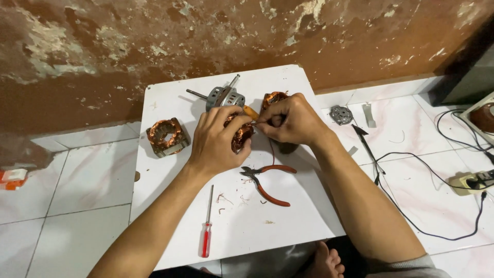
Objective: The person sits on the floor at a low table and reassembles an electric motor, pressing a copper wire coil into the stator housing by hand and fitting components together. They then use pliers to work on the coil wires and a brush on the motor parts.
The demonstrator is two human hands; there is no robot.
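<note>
Mid-job, judging by wire scraps on the white table (170, 103) and windings not yet bare. Left hand (218, 141) curled shut around copper-wound stator (242, 136), held above table centre. Right hand (290, 121) just beside it, fingertips pinched on a wire strand at the coil. Pliers (267, 180) lie nearer the front edge.

Both forearms are bare all the way down, no watch, rings or gloves on the left hand (218, 141) or right hand (290, 121). A bit of grey sleeve (411, 265) shows at the right elbow. Bare foot (325, 262) too, no shoe or sock.
</note>
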